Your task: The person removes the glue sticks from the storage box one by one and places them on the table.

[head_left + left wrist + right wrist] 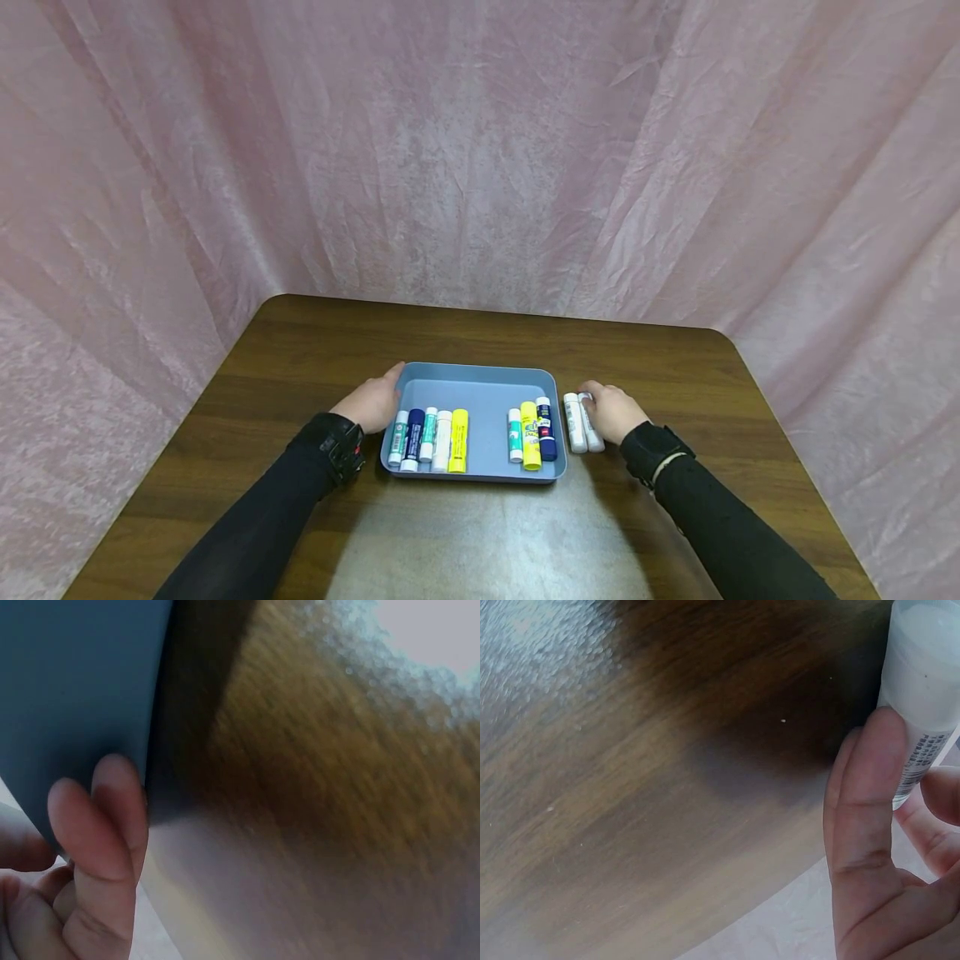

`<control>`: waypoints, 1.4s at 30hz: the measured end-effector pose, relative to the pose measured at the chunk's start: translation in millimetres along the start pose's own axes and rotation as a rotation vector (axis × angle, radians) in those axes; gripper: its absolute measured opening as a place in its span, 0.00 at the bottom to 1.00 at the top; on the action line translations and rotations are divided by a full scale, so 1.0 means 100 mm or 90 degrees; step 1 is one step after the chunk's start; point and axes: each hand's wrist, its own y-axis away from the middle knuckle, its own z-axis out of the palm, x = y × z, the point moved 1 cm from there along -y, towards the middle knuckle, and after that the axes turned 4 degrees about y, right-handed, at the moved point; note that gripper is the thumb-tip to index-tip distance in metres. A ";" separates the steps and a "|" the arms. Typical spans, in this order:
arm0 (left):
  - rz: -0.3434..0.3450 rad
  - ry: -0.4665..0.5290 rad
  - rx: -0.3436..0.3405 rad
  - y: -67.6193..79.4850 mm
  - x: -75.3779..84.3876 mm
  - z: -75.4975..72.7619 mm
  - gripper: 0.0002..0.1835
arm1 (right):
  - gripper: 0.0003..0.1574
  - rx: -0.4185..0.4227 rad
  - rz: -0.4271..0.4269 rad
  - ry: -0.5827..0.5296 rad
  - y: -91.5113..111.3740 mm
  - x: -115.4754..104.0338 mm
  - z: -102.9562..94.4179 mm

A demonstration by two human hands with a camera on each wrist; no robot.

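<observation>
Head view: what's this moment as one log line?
left hand: touching tray; right hand: holding white stick; tray: eight glue sticks; table: another white stick

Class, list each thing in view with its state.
Tray: upright on table.
Eight sticks: lying in tray, five and three.
Inner white stick: lying beside tray.
Outer white stick: gripped beside it.
Left hand: touching tray.
Right hand: gripping outer white stick.
Curtain: hanging in folds.

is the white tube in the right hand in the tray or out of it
Out: the head view shows the right hand and this white tube beyond the right edge of the tray.
</observation>
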 end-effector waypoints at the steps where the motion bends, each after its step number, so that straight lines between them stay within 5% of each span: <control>1: 0.000 -0.001 0.000 0.00 0.00 0.00 0.33 | 0.18 0.001 0.000 0.000 0.00 0.00 0.00; 42: 0.003 0.009 0.001 0.01 -0.01 0.01 0.33 | 0.19 0.050 -0.004 0.014 0.02 -0.11 -0.17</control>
